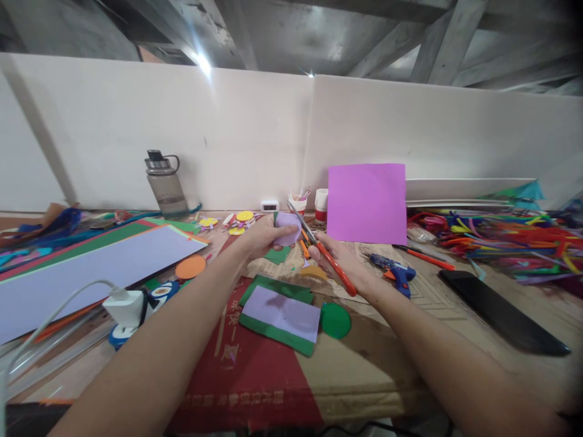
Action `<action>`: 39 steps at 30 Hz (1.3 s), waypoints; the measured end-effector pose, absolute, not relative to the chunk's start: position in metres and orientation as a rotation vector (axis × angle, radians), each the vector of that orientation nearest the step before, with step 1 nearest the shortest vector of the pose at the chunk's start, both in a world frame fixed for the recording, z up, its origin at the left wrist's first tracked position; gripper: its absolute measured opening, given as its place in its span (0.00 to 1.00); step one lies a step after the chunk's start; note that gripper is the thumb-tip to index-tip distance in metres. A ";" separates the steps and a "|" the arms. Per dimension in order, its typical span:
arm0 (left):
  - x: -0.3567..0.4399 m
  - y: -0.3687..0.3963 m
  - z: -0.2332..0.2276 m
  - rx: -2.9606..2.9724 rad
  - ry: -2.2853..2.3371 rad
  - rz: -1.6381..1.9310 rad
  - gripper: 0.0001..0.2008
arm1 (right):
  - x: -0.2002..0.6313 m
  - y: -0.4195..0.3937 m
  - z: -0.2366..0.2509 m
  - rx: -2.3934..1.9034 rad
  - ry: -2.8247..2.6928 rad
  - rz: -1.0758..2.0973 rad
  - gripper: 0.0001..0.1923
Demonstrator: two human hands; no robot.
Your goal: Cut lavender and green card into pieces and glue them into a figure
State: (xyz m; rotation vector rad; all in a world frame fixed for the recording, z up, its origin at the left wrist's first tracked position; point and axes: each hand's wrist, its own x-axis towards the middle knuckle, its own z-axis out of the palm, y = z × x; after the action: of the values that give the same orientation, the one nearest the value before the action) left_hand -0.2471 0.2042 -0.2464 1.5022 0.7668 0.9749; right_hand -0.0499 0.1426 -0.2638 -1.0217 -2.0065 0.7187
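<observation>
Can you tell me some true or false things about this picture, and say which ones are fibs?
1. The right hand holds scissors with orange-red handles. True.
2. The left hand holds a green circle. False: it holds pale purple paper; the green paper circle lies on the cardboard.
3. The blue glue gun is to the right of the scissors. True.
4. The water bottle lies on its side. False: it stands on its base.
5. The bright purple sheet is to the right of the stacked cups. True.
</observation>
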 end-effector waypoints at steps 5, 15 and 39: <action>-0.247 0.205 -0.249 1.520 0.779 0.958 0.21 | -0.049 0.146 -0.269 -0.993 -2.052 0.636 0.13; -0.241 0.200 -0.247 1.472 0.794 0.990 0.22 | -0.049 0.146 -0.268 -0.972 -2.039 0.759 0.16; -0.254 0.209 -0.250 1.520 0.829 0.893 0.19 | -0.045 0.151 -0.271 -1.015 -2.116 0.609 0.13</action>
State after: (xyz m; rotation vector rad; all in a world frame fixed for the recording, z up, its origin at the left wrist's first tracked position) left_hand -0.2541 0.2094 -0.2497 1.5196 0.8286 0.8931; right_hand -0.0449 0.1506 -0.2712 -1.0153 -2.1161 0.6085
